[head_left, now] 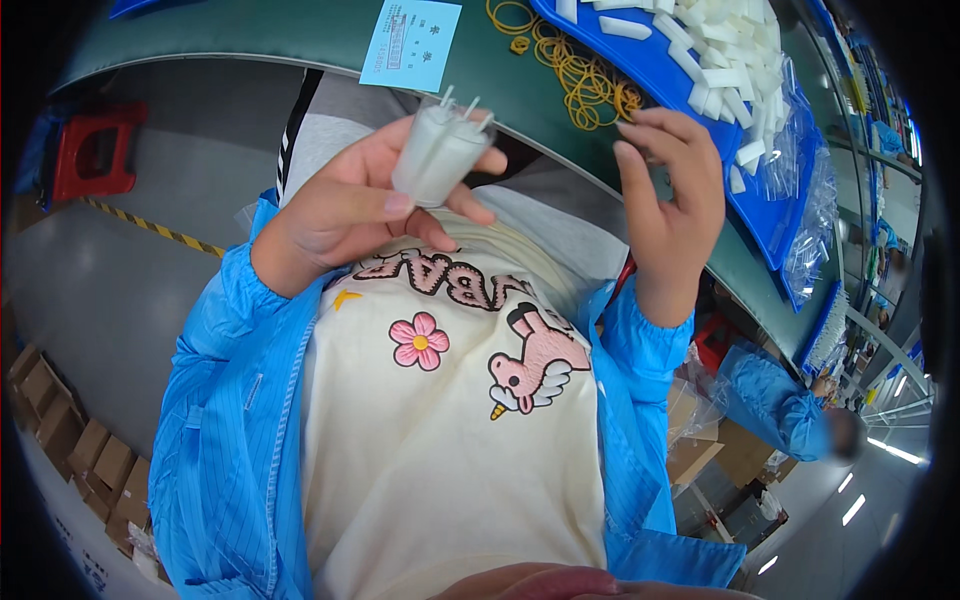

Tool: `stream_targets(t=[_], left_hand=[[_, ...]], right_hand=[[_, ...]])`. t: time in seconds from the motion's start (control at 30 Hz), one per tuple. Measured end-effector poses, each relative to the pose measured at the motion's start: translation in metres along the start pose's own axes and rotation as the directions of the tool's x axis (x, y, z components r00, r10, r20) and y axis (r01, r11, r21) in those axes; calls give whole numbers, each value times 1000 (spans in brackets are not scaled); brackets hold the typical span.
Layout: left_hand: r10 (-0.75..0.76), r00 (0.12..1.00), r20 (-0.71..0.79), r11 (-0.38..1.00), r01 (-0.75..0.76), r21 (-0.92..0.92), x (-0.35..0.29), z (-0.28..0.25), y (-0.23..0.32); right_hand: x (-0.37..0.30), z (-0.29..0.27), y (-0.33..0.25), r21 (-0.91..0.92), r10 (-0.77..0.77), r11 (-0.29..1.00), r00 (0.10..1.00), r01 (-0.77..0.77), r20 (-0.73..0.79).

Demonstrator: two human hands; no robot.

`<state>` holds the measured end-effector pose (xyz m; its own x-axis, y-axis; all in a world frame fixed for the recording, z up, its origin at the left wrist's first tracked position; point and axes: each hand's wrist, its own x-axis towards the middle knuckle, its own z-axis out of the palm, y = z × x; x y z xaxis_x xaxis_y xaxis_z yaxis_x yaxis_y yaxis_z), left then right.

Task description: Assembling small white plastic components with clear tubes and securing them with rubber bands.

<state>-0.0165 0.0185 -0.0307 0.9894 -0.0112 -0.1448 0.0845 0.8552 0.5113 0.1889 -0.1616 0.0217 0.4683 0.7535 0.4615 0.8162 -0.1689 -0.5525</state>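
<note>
My left hand (pixel 345 190) holds a small white translucent bundle (pixel 440 155) between thumb and fingers, just off the bench's near edge. Thin white prongs stick up from its top; motion blur hides its exact kind. My right hand (pixel 685 190) is raised over the bench edge with its fingers curved and apart, and I see nothing in it. Close beyond its fingertips lies a loose pile of yellow rubber bands (pixel 575 75). To the right of the bands, a blue tray (pixel 640 55) carries a heap of white rectangular pieces (pixel 730 75).
A light blue paper slip (pixel 411 45) lies on the green bench top (pixel 270 35). Clear plastic bags (pixel 808 235) hang over the tray's right side. A red stool (pixel 97 150) and cardboard boxes (pixel 75 440) stand on the floor at left. At right is another person in blue (pixel 770 400).
</note>
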Motion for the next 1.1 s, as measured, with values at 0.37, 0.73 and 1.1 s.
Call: stream_targets(t=[0.37, 0.73, 1.1], left_hand=[[59, 998, -29, 950, -47, 309, 8, 5, -4], [16, 1000, 19, 887, -23, 461, 39, 40, 6], [-24, 982, 188, 942, -41, 332, 72, 41, 0]], right_hand=[[16, 17, 15, -301, -225, 920, 967, 251, 118], [23, 3, 18, 242, 229, 953, 954, -180, -192], [11, -3, -8, 566, 265, 770, 954, -295, 138]])
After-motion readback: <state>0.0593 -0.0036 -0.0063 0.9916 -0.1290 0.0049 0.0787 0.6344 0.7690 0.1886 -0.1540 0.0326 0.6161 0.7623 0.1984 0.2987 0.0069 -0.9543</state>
